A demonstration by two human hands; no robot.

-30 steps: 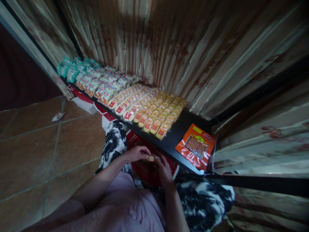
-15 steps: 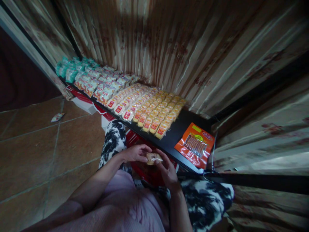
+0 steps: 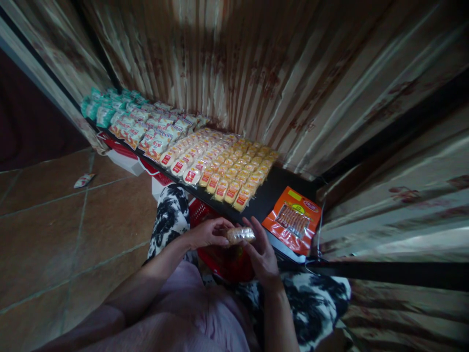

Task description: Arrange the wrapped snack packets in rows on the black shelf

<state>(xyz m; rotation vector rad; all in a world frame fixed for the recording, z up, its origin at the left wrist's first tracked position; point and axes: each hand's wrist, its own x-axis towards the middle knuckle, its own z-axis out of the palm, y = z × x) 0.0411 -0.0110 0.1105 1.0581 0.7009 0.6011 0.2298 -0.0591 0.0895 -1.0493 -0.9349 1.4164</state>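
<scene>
Between my hands, above my lap, is a small plastic-wrapped snack cake (image 3: 241,236), light brown with a shiny wrapper. My left hand (image 3: 209,233) pinches its left end between thumb and fingers. At the right end, the thumb and fingers of my right hand (image 3: 264,256) close around the wrapper. Just beyond my hands, rows of yellow wrapped cakes (image 3: 234,175) lie on a long black board (image 3: 287,178). Paler wrapped cakes (image 3: 192,175) are lined up to their left.
An orange snack package (image 3: 291,220) lies at the board's right end. White printed bags (image 3: 156,142) and teal packets (image 3: 105,116) fill the left. Below is a red basket (image 3: 229,266). One packet (image 3: 84,180) lies on the tiled floor. Curtains (image 3: 220,63) hang behind.
The snack cake has been turned, so more shiny wrapper shows, and it has moved slightly right and up. My right hand has shifted a little right, its fingers more raised.
</scene>
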